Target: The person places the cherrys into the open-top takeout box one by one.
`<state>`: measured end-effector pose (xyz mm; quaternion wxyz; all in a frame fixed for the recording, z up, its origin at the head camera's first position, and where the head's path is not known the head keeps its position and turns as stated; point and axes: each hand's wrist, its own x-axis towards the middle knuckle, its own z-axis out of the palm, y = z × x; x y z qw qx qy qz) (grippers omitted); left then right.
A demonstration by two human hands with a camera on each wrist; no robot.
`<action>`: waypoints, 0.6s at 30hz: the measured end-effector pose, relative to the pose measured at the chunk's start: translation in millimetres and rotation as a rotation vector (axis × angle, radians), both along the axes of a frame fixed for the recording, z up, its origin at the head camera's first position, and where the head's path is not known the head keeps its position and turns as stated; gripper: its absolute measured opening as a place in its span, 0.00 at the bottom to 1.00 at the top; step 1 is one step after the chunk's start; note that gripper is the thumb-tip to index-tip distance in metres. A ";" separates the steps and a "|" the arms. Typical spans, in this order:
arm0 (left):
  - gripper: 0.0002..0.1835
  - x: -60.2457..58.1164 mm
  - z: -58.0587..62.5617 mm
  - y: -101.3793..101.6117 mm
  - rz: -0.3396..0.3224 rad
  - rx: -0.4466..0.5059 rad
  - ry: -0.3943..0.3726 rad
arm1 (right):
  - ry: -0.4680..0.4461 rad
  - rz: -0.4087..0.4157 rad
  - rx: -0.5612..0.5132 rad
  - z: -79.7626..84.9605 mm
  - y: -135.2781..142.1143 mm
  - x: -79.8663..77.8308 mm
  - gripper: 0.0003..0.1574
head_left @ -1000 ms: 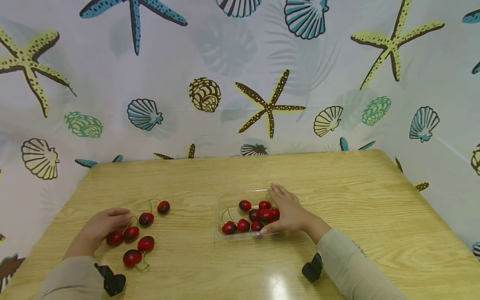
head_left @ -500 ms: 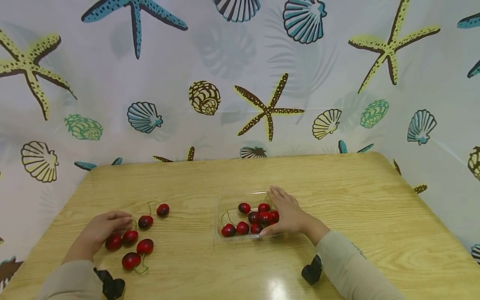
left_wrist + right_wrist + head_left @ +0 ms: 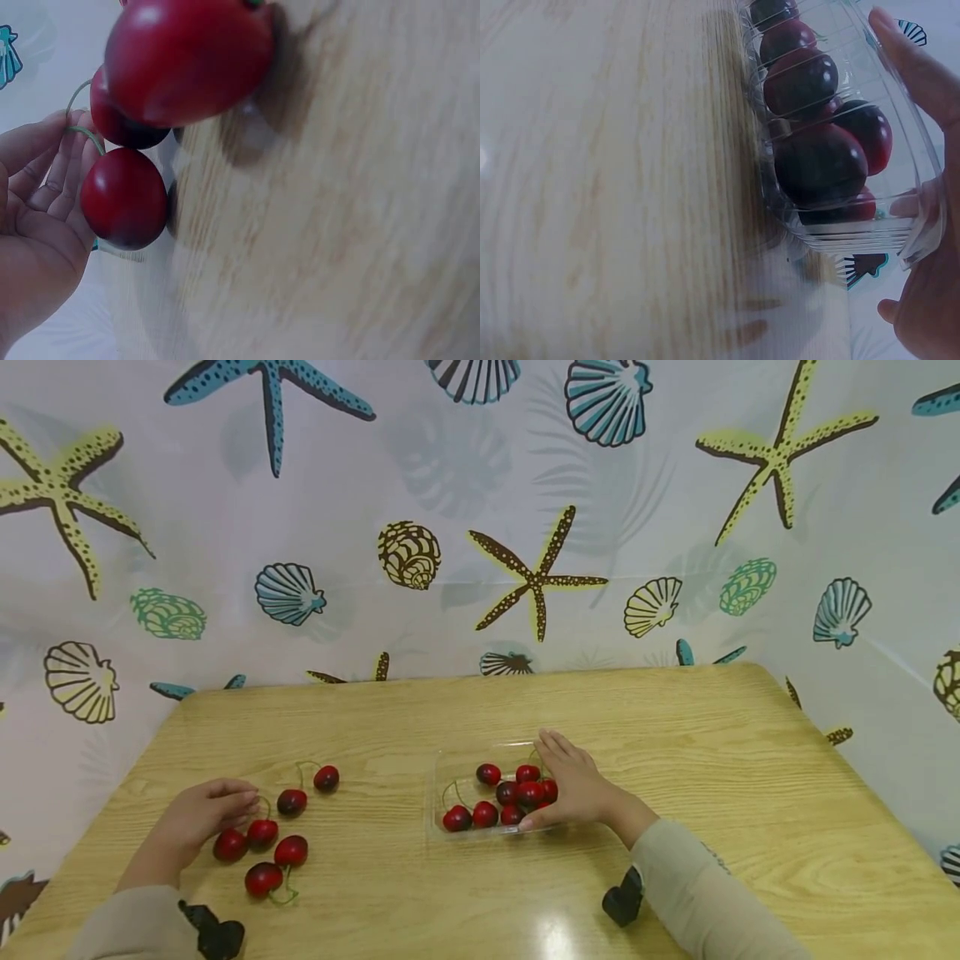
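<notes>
On the left of the table my left hand [image 3: 198, 817] pinches the green stem [image 3: 87, 132] of a joined pair of dark red cherries between thumb and fingertips. The pair's cherries [image 3: 262, 834] still rest on the table. A second joined pair of cherries [image 3: 264, 879] lies nearer to me, and a third pair [image 3: 326, 779] lies just beyond my fingers. My right hand [image 3: 576, 785] grips the right end of a clear plastic container [image 3: 855, 244], thumb at the near side and fingers at the far side. Several cherries [image 3: 485, 814] sit inside it; my hand partly covers some.
The wooden table [image 3: 390, 893] ends at a back edge against a patterned cloth [image 3: 337, 510] with starfish and shells. Black wrist cameras [image 3: 624, 900] stick out from both sleeves, close to the tabletop.
My left hand has drawn slightly left and its fingertips have closed on the stem. The right hand and the container have stayed in place; the head view has tilted slightly.
</notes>
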<state>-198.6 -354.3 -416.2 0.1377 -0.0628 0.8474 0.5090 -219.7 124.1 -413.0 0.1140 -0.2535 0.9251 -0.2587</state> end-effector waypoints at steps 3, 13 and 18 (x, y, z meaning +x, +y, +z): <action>0.22 2.2 0.9 0.0 -0.001 0.010 0.003 | -0.001 0.001 -0.002 -1.4 0.3 -0.1 0.74; 0.22 10.0 9.6 1.7 0.000 0.048 0.031 | -0.008 0.000 -0.003 -1.0 -0.2 0.5 0.74; 0.20 10.4 16.1 5.0 0.008 0.058 0.060 | -0.004 0.002 0.001 -1.9 0.4 -0.9 0.74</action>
